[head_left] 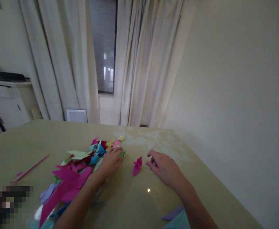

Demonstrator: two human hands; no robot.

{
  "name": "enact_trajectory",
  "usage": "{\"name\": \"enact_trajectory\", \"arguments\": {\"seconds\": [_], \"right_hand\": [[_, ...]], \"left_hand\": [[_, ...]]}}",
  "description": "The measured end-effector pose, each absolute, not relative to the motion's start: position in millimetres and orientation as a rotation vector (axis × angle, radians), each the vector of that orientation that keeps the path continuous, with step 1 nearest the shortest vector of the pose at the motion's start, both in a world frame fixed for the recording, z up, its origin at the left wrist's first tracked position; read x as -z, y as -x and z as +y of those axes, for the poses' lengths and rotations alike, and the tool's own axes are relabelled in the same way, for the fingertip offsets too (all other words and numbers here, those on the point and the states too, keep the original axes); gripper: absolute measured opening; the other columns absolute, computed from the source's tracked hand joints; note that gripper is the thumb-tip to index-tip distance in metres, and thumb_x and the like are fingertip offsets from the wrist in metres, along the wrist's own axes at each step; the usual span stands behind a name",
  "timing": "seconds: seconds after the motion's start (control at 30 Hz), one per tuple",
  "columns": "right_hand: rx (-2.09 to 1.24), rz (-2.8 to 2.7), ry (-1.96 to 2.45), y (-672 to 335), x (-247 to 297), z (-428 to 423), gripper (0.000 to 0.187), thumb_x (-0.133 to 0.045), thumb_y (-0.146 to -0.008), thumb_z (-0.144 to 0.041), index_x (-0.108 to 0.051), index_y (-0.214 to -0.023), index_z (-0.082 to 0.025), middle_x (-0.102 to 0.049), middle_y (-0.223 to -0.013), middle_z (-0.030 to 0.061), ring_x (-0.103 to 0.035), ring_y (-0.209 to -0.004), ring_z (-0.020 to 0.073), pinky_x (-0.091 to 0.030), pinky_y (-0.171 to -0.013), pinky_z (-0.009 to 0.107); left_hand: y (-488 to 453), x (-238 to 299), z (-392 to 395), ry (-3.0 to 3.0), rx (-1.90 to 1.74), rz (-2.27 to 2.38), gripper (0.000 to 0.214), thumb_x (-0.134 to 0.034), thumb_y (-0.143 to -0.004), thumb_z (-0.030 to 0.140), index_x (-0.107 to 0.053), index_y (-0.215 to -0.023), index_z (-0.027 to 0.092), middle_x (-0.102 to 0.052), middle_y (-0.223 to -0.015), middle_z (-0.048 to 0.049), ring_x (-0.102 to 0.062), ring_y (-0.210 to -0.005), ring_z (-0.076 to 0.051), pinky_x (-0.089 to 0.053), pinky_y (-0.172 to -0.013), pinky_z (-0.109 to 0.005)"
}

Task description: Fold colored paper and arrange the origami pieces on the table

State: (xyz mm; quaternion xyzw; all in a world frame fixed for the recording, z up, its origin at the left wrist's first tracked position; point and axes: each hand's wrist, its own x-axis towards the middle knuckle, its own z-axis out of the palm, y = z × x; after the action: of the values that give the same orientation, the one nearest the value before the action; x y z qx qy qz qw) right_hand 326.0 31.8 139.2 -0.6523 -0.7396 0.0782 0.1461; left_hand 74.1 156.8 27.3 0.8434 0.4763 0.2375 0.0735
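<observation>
My left hand point(112, 160) rests on the edge of a heap of folded coloured paper pieces point(91, 154), fingers curled over a green-and-pink piece point(122, 154). My right hand point(162, 167) lies on the table a little to the right, fingertips pinched around something small and blue point(154, 163) that I cannot make out. Between the two hands a folded magenta paper shape point(137, 166) lies on the tabletop, touching neither hand.
Large magenta sheets point(65, 186) and other paper lie at the front left of the yellowish table point(130, 203). A pink stick point(32, 167) lies at the left. A wall runs along the right; curtains and a window stand behind; a white cabinet point(3, 101) is far left.
</observation>
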Motion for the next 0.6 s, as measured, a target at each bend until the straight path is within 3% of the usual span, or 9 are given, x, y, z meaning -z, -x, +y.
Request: {"name": "enact_trajectory", "arguments": {"seconds": [0.13,0.23,0.3,0.47,0.6], "right_hand": [[-0.168,-2.065,1.825,-325,-142,33,0.022,-0.063,-0.101,-0.029,-0.068,-0.121,-0.023,-0.077,-0.114,0.0082,-0.073,-0.095,0.0230,-0.051,-0.084,0.032],[-0.093,-1.958,1.616,-323,-147,29,0.043,-0.066,-0.099,-0.033,-0.058,-0.141,-0.026,-0.066,-0.137,0.0113,-0.069,-0.108,0.0253,-0.053,-0.094,0.037],[-0.114,-1.911,1.464,-321,-151,26,0.052,-0.067,-0.099,-0.035,-0.053,-0.148,-0.028,-0.064,-0.141,0.0111,-0.067,-0.107,0.0245,-0.054,-0.095,0.038],[-0.328,-1.961,1.406,-325,-155,25,0.015,-0.065,-0.101,-0.030,-0.072,-0.113,-0.024,-0.075,-0.093,0.0013,-0.066,-0.077,0.0175,-0.050,-0.075,0.027],[-0.155,-2.000,1.731,-335,-141,43,0.010,-0.063,-0.102,-0.026,-0.071,-0.098,-0.021,-0.075,-0.090,0.0016,-0.068,-0.083,0.0176,-0.046,-0.076,0.025]], "left_hand": [[-73,-62,150,-2.509,-0.889,1.401,0.041,-0.049,-0.102,0.022,-0.061,-0.142,0.019,-0.057,-0.157,-0.0124,-0.051,-0.144,-0.030,-0.038,-0.123,-0.051],[-81,-100,122,-2.400,-1.120,1.058,0.038,-0.049,-0.105,0.031,-0.063,-0.139,0.021,-0.061,-0.151,-0.0115,-0.053,-0.143,-0.027,-0.038,-0.125,-0.047],[-90,-123,97,-2.291,-1.098,0.774,0.034,-0.052,-0.106,0.037,-0.069,-0.132,0.024,-0.066,-0.145,-0.0101,-0.058,-0.137,-0.025,-0.043,-0.122,-0.044],[-106,-134,75,-2.155,-0.911,0.506,0.033,-0.056,-0.105,0.039,-0.071,-0.132,0.026,-0.068,-0.142,-0.0085,-0.063,-0.131,-0.025,-0.050,-0.115,-0.041],[-98,-92,113,-2.352,-0.643,1.117,0.039,-0.039,-0.109,0.029,-0.063,-0.139,0.023,-0.068,-0.142,-0.0109,-0.065,-0.129,-0.022,-0.053,-0.109,-0.037]]}}
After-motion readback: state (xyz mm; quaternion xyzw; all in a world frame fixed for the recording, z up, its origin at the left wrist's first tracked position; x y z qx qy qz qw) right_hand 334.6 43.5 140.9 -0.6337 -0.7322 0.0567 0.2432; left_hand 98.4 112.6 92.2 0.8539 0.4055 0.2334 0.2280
